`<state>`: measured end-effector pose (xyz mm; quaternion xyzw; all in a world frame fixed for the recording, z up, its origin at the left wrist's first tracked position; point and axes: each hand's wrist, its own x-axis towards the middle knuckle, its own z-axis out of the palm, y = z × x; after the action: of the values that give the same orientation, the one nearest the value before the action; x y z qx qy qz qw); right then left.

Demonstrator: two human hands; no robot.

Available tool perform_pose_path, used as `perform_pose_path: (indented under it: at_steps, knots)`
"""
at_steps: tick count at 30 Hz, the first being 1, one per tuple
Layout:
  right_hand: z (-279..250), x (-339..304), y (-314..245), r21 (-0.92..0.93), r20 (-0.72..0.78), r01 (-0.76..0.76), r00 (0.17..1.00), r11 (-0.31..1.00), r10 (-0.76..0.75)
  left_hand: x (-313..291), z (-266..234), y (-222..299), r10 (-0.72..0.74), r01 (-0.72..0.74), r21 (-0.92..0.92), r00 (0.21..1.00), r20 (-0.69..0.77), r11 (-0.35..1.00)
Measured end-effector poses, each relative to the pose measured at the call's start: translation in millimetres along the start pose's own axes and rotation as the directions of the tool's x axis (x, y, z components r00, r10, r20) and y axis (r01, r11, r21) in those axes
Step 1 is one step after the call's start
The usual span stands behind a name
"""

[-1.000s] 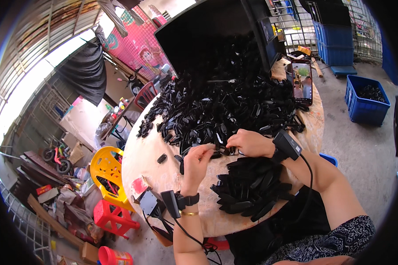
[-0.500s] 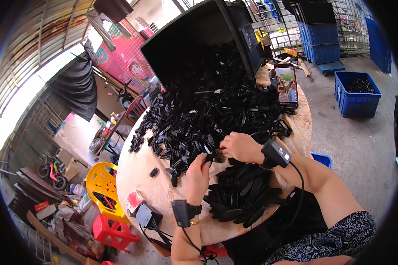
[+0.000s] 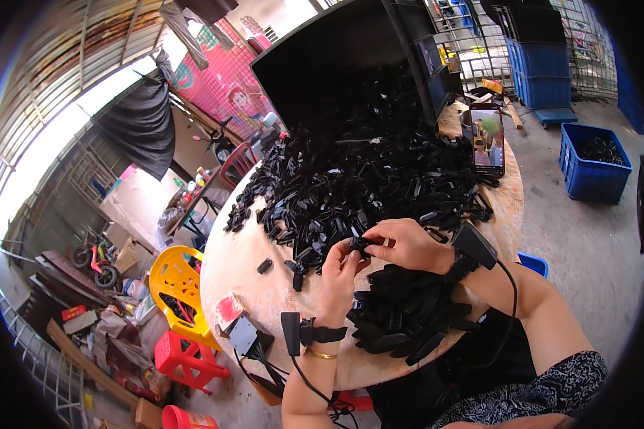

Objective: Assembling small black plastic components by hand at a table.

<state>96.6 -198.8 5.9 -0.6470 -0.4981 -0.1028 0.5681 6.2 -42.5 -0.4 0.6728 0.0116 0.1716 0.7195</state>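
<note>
Looks like your left hand [image 3: 338, 280] and right hand [image 3: 408, 245] are both pinching one small black part [image 3: 360, 247], right by the near edge of the big black pile [image 3: 350, 189]. Imo if either pinch slips, it could drop among lookalikes. A low right wrist might scatter the nearer heap [image 3: 408, 311] too.

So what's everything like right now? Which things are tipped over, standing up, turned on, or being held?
Left hand: pinching small black piece
Right hand: touching the same piece
Big black bin: tipped on its side
Loose black pieces: heaped, spread from its mouth
Phone: screen lit
Blue bin: upright, holding dark pieces
Red stool: upright
</note>
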Motion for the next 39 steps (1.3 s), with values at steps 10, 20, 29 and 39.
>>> perform_pose_path:
  at_steps: [10, 20, 29, 39]
  knots:
    - [3.9, -3.2, -3.3, -0.235, -0.033, 0.133, 0.989, 0.963, -0.145, -1.0, 4.7, -0.1, 0.036, -0.040, -0.053, 0.997, -0.069, 0.998]
    - [3.4, -3.0, -3.4, -0.076, 0.223, -0.110, 0.967, 0.991, 0.124, -4.2, -6.6, 7.2, 0.097, -0.097, -0.025, 0.995, 0.001, 0.995]
    - [3.3, 0.7, 0.8, -0.166, 0.287, 0.006, 0.957, 0.986, 0.043, -10.4, -1.4, 19.1, 0.140, -0.122, 0.219, 0.988, -0.072, 0.968]
    - [1.3, 6.7, 49.1, -0.062, 0.307, -0.031, 0.951, 0.998, 0.049, -29.0, 33.1, 39.0, 0.354, -0.712, 0.520, 0.693, 0.628, 0.471]
